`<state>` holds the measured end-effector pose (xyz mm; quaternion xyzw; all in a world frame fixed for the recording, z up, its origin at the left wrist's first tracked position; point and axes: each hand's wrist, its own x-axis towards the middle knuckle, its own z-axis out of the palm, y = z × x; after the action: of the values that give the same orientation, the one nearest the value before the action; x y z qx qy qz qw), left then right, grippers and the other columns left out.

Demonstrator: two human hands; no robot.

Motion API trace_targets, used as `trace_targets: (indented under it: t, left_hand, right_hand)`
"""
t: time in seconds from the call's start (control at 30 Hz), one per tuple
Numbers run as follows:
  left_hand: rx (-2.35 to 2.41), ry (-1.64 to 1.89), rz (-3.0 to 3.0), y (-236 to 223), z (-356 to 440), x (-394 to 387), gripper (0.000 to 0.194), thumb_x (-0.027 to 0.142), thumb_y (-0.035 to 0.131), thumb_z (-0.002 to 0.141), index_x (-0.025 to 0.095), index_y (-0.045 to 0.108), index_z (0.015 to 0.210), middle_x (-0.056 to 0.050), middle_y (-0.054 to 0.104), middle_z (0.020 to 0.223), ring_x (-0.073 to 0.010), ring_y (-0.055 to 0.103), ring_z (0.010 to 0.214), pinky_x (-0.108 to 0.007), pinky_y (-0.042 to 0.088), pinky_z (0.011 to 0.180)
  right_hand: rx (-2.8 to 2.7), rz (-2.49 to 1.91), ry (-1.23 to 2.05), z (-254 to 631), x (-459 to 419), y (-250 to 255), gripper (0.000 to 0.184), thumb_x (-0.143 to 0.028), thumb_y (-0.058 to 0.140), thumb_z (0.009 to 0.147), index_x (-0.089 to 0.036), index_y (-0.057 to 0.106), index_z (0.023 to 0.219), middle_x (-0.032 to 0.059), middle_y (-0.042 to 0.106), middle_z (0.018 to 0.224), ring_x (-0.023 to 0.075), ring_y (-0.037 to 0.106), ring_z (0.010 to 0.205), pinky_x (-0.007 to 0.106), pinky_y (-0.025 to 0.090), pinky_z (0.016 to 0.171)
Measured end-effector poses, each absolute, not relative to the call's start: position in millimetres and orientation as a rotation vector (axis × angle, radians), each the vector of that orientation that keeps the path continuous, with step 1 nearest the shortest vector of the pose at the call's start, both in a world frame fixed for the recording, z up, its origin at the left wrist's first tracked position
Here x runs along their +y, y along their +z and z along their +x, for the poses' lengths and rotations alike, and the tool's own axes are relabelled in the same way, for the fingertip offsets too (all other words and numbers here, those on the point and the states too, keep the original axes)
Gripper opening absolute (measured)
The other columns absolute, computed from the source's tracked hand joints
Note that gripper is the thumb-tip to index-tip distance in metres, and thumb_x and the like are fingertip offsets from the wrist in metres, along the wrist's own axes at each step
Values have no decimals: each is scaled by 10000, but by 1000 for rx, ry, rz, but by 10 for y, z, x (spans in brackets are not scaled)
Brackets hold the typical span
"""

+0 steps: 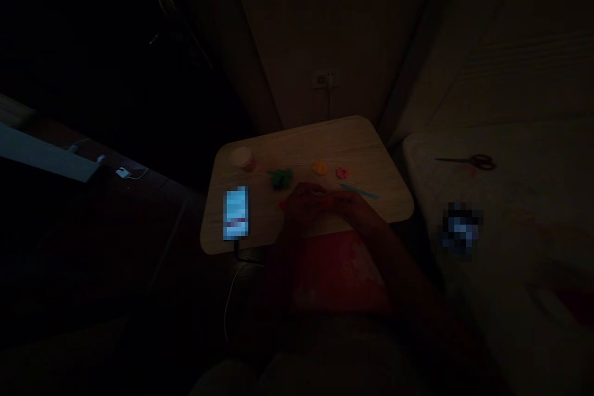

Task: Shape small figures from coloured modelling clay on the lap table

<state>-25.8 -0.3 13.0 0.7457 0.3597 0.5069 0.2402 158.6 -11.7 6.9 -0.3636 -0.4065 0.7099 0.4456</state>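
My left hand [304,203] and my right hand [351,205] meet over the front part of a small wooden table. Their fingers are curled together around a small red piece [327,198], which looks like modelling clay; the fingers hide most of it. Another bit of red [282,205] shows on the left side of my left hand. Just beyond the hands lie a dark green lump [281,178], a flat orange-yellow piece [320,167] and a pink flower-like ring [342,172]. A thin light-blue stick [359,191] lies close to my right hand. Dim light blurs the finger details.
On the table [297,142] stand a lidded tub [244,159] at the back left and a lit phone [236,213] with a cable [227,303] hanging off the front edge. Scissors [468,162] lie on a pale surface to the right. A wall socket [325,79] is behind.
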Motion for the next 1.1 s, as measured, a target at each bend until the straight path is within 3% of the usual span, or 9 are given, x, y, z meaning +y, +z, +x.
trace_targets:
  t: [0.27, 0.53, 0.8, 1.1]
  left_hand:
    - [942, 1444, 1985, 133, -261, -5, 273, 475, 784, 890, 207, 800, 843, -83, 741, 998, -195, 706, 926, -348, 584, 789]
    - [903, 1380, 1991, 122, -288, 7, 309, 508, 768, 894, 212, 798, 813, -83, 745, 1022, -190, 705, 920, -337, 583, 779]
    - [913, 1343, 1990, 160, -292, 8, 281, 496, 768, 898, 218, 807, 904, -90, 745, 1029, -207, 711, 949, -376, 596, 830]
    - [943, 1390, 2161, 144, -287, -21, 192, 412, 740, 936, 228, 792, 928, -73, 725, 1019, -191, 695, 948, -356, 588, 811]
  right_hand:
    - [-930, -881, 1755, 1599, -109, 66, 397, -542, 965, 604, -221, 840, 803, 64, 812, 846, 223, 724, 820, 381, 548, 881]
    - [-1033, -825, 1754, 1608, -99, 88, 305, -485, 962, 622, -238, 828, 740, 62, 819, 879, 252, 744, 918, 407, 524, 947]
    - [-868, -814, 1770, 1589, -87, -46, 382, -540, 951, 630, -219, 822, 792, 76, 805, 881, 238, 726, 880, 397, 545, 915]
    - [-1044, -921, 1700, 1531, -83, 13, 276, -410, 951, 637, -226, 819, 794, 25, 798, 824, 213, 715, 811, 379, 532, 870]
